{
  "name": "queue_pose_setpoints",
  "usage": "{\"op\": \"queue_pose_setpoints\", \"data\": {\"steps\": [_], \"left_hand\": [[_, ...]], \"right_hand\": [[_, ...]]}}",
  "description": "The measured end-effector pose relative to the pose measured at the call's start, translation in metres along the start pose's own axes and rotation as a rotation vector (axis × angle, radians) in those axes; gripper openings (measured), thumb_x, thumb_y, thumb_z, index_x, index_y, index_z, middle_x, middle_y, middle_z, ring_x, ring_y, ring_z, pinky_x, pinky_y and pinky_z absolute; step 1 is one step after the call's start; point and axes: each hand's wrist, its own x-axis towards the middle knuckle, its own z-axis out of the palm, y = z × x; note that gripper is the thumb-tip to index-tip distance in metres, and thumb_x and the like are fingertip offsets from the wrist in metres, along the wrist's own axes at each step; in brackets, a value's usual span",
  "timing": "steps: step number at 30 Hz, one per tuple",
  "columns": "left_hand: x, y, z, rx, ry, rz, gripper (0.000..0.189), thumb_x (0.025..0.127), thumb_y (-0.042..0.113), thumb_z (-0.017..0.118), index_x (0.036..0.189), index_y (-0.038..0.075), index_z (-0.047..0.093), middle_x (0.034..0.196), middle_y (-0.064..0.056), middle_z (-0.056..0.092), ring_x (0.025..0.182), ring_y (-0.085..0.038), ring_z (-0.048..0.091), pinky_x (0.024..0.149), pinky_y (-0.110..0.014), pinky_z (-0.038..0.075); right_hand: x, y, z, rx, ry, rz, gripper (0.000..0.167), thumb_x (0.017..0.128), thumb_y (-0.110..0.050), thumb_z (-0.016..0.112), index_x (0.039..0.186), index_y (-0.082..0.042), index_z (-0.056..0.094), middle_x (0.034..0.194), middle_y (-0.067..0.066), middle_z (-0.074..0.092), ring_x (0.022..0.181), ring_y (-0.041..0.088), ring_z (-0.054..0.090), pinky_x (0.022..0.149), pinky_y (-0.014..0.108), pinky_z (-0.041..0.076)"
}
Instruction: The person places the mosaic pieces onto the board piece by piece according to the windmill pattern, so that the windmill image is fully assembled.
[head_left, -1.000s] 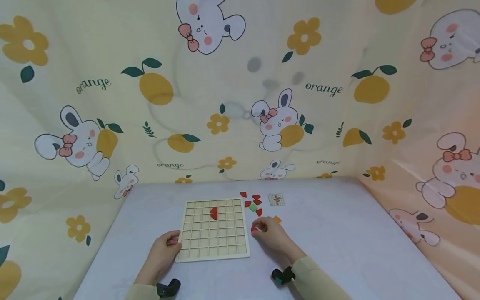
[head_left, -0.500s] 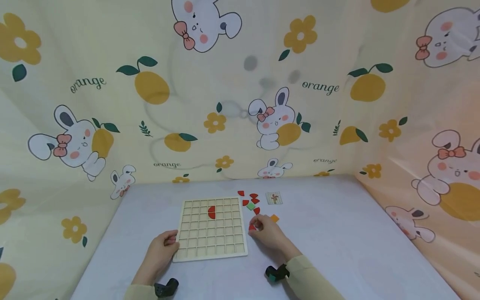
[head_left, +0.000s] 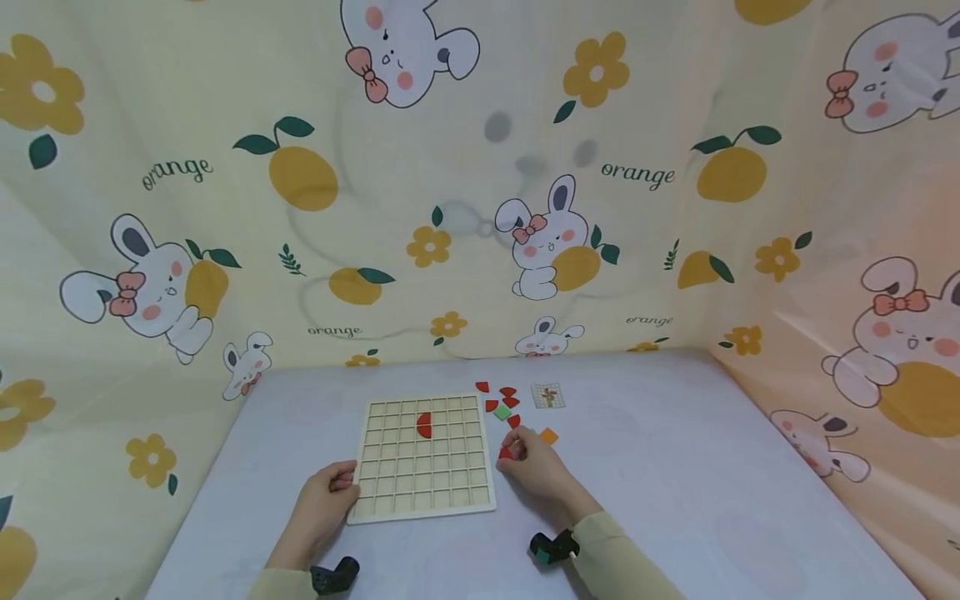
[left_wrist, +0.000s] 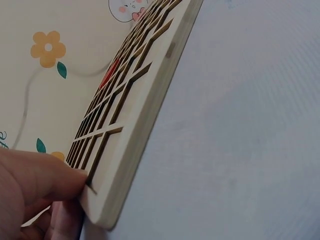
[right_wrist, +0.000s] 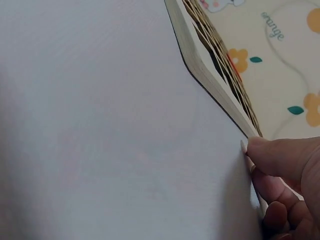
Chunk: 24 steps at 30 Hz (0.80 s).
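A pale wooden grid board lies on the table, with two red quarter-circle pieces forming a half disc in its upper part. My left hand grips the board's lower left edge; in the left wrist view the thumb presses on the rim at the corner. Just off the board's right side, my right hand pinches a red piece between thumb and fingertips, low over the table. The fingers partly cover that piece.
Beyond the right hand lie several loose red pieces, a green square and an orange square. A small pattern card lies behind them. A printed cloth hangs along the table's back.
The head view has shifted slightly. Both hands stay at nearly the same places by the board; the red piece has turned a little in the right fingers.
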Motion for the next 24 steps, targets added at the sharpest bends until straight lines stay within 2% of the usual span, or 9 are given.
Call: {"op": "queue_pose_setpoints", "data": {"steps": [6, 12, 18, 24], "left_hand": [[0.001, 0.000, -0.002, -0.010, -0.008, -0.016, 0.049, 0.085, 0.004, 0.063, 0.133, -0.001, 0.053, 0.108, -0.013, 0.055, 0.098, -0.025, 0.050, 0.081, -0.037, 0.046], [0.001, 0.002, -0.002, -0.007, -0.001, -0.012, 0.048, 0.085, 0.003, 0.063, 0.131, -0.001, 0.055, 0.107, -0.012, 0.056, 0.098, -0.024, 0.051, 0.081, -0.036, 0.046], [0.002, 0.001, -0.002, -0.015, 0.006, -0.014, 0.048, 0.084, 0.002, 0.063, 0.131, -0.001, 0.055, 0.107, -0.012, 0.055, 0.097, -0.024, 0.051, 0.080, -0.036, 0.047], [0.004, -0.001, -0.001, -0.020, 0.012, -0.004, 0.047, 0.083, 0.003, 0.064, 0.130, 0.000, 0.056, 0.106, -0.010, 0.057, 0.097, -0.023, 0.052, 0.080, -0.036, 0.047]], "right_hand": [[0.003, -0.003, 0.004, 0.015, 0.027, 0.044, 0.028, 0.085, -0.025, 0.073, 0.105, -0.018, 0.054, 0.083, 0.004, 0.053, 0.078, 0.020, 0.051, 0.064, 0.033, 0.042], [0.010, -0.015, 0.007, 0.104, 0.067, 0.080, 0.025, 0.088, -0.022, 0.070, 0.107, -0.016, 0.056, 0.082, 0.006, 0.053, 0.072, 0.021, 0.051, 0.059, 0.031, 0.042], [0.025, -0.034, 0.012, 0.162, 0.101, 0.051, 0.024, 0.089, -0.019, 0.067, 0.109, -0.014, 0.057, 0.080, 0.005, 0.054, 0.068, 0.018, 0.050, 0.056, 0.028, 0.041], [0.045, -0.049, 0.024, 0.204, 0.084, 0.022, 0.025, 0.089, -0.023, 0.069, 0.108, -0.014, 0.056, 0.079, 0.005, 0.053, 0.065, 0.018, 0.049, 0.055, 0.028, 0.041]]}}
